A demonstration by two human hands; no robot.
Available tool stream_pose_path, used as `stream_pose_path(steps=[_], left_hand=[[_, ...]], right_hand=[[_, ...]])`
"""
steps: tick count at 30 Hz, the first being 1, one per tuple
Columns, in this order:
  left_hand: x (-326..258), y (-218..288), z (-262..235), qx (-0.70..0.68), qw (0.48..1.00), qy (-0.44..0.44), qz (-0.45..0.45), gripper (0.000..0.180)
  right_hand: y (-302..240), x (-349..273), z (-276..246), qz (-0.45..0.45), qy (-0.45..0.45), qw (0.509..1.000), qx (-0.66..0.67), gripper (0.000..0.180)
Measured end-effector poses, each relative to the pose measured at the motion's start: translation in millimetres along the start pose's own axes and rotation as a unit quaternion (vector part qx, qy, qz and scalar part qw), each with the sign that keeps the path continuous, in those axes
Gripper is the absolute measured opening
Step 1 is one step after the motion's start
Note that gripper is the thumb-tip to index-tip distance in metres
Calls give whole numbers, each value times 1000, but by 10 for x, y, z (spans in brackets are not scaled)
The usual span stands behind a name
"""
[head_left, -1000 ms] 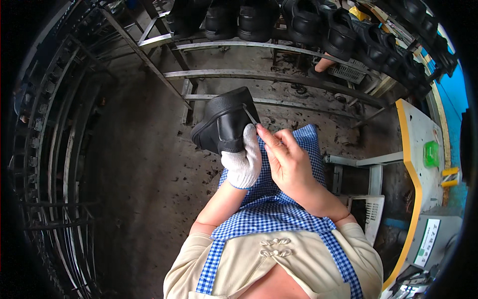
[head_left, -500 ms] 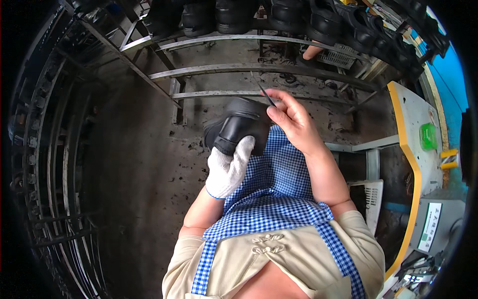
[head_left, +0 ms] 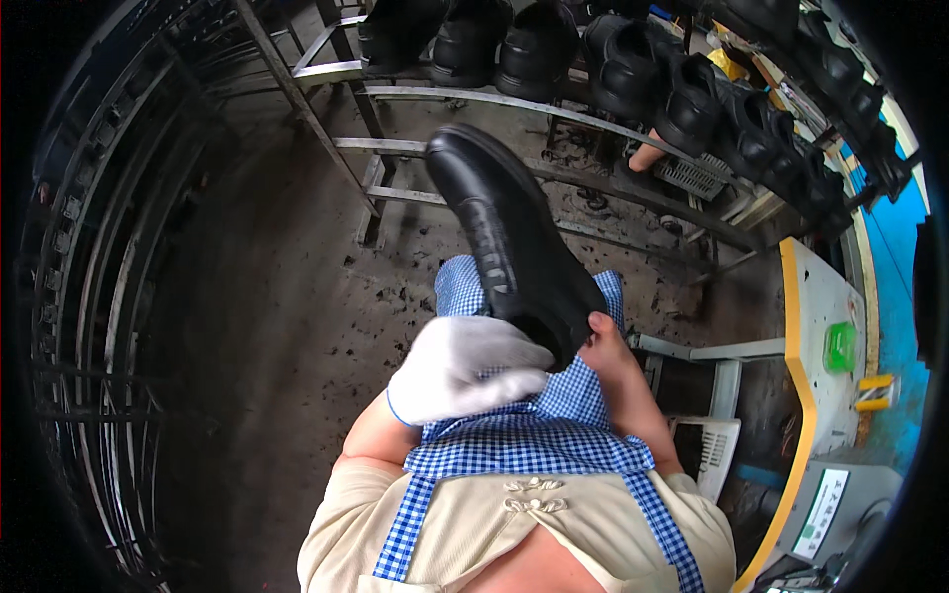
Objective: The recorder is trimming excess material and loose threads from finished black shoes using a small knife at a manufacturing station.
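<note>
A black leather lace-up style shoe (head_left: 499, 222) is held above my lap, its toe pointing away and to the left. My right hand (head_left: 608, 354), bare, grips it at the heel with the thumb on the outer back; the other fingers are mostly hidden. My left hand (head_left: 465, 371), in a white knitted glove, lies across the near side of the shoe's opening. Its fingers are stretched out with a gap between them, somewhat smeared by motion. No thin dark tool shows in either hand.
Ahead, a metal rack (head_left: 465, 96) carries a row of black shoes (head_left: 539, 49). On the right stands a yellow-edged table (head_left: 825, 296) with a green container (head_left: 839, 348) and a grey machine (head_left: 840, 514). A white plastic crate (head_left: 717, 455) sits below it. Metal racking (head_left: 114, 296) lines the left.
The shoe has turned from heel-up in my left hand to toe-away, held by my right hand at the heel. The left hand has shifted to its opening. The thin pointed tool is out of sight.
</note>
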State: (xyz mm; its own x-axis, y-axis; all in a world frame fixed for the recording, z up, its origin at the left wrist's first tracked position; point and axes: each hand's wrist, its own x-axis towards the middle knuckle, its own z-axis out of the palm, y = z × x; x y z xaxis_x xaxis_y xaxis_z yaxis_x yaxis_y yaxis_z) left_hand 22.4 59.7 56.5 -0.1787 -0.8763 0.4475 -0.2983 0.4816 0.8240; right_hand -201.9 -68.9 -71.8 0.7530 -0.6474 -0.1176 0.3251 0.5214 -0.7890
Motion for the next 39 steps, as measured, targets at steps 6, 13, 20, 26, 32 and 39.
stream_pose_path(steps=[6,13,20,26,32,39], left_hand=[[173,-471,-119,-301,853,419,-80,76],[228,-273,-227,-262,899,333,-113,74],[256,-136,-144,-158,969,129,-139,69],[306,-212,-80,-59,994,44,-75,72],[314,-300,45,-30,998,-32,-52,73],[399,-319,92,-210,969,-3,-130,72]], right_hand=[[138,10,-70,22,-127,987,98,87],[-140,144,-89,-21,115,940,-322,39],[-1282,201,1114,-417,-136,681,-587,28],[-1576,111,1289,-399,-254,466,-747,21],[-1624,-50,1571,-276,-319,325,-847,5],[-1569,142,1146,-258,-254,632,-685,18]])
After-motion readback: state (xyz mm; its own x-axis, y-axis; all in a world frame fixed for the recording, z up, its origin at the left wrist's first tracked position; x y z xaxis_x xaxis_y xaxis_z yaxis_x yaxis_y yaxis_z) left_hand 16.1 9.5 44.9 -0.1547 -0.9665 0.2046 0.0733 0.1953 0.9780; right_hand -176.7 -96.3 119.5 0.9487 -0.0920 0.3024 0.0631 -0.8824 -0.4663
